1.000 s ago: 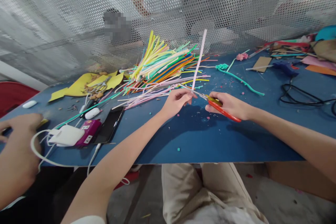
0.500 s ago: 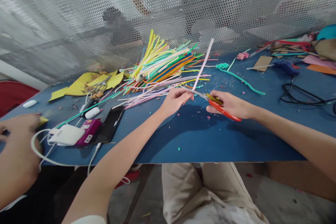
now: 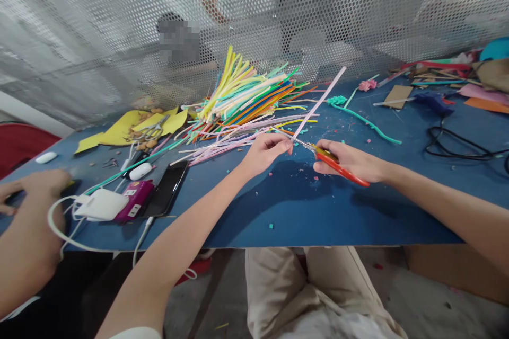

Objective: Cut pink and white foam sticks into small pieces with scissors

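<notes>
My left hand [image 3: 265, 151] pinches the lower end of a long pale pink strip [image 3: 320, 101], which slants up and to the right above the blue table [image 3: 302, 206]. My right hand [image 3: 350, 161] grips orange-handled scissors [image 3: 333, 162], whose blades point left and meet the strip just beside my left fingers. Behind both hands lies a big heap of coloured strips [image 3: 242, 100].
Another person's hand [image 3: 34, 185] rests at the table's left edge near a white charger [image 3: 101, 204], a magenta box [image 3: 135, 198] and a black phone [image 3: 167, 190]. Yellow paper with scissors [image 3: 131, 127] lies back left. A black cable [image 3: 457, 145], a teal strip [image 3: 363, 119] and craft scraps lie right. A perforated metal screen [image 3: 99, 26] backs the table.
The pink strip has swung from nearly upright to leaning right. My hands have stayed almost in place with the scissors at the strip. The other person's hand shifted slightly.
</notes>
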Available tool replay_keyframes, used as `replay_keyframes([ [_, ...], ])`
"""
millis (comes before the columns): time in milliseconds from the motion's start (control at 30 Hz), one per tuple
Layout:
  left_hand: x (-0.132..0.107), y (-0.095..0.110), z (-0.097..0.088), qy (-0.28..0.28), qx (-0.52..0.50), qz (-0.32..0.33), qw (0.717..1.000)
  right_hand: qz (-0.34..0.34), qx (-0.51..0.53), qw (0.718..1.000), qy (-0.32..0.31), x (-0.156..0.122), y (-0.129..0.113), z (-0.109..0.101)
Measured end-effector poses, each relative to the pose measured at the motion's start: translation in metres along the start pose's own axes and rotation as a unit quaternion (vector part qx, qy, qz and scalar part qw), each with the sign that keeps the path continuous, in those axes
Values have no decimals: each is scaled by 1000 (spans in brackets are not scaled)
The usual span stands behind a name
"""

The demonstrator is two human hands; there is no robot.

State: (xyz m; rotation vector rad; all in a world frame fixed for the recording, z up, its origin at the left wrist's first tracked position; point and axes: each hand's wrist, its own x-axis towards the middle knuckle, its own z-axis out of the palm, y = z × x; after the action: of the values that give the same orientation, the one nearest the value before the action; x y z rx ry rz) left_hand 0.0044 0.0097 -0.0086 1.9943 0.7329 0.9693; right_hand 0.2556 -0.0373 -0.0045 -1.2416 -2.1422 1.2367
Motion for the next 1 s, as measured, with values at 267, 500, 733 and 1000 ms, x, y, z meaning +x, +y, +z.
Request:
replay_keyframes([
  [267, 1, 0, -3, 0, 4, 7, 1000, 2, -65, 996, 65, 2, 0, 3],
  [500, -1, 5, 7, 63, 8, -44, 997, 16, -97, 987, 124, 7, 3, 7],
  [733, -1, 7, 17, 103, -4, -55, 993, 12, -64, 990, 128, 14, 10, 7],
  [1000, -2, 4, 19, 111, -40, -46, 992, -8, -51, 993, 102, 13, 13, 8],
])
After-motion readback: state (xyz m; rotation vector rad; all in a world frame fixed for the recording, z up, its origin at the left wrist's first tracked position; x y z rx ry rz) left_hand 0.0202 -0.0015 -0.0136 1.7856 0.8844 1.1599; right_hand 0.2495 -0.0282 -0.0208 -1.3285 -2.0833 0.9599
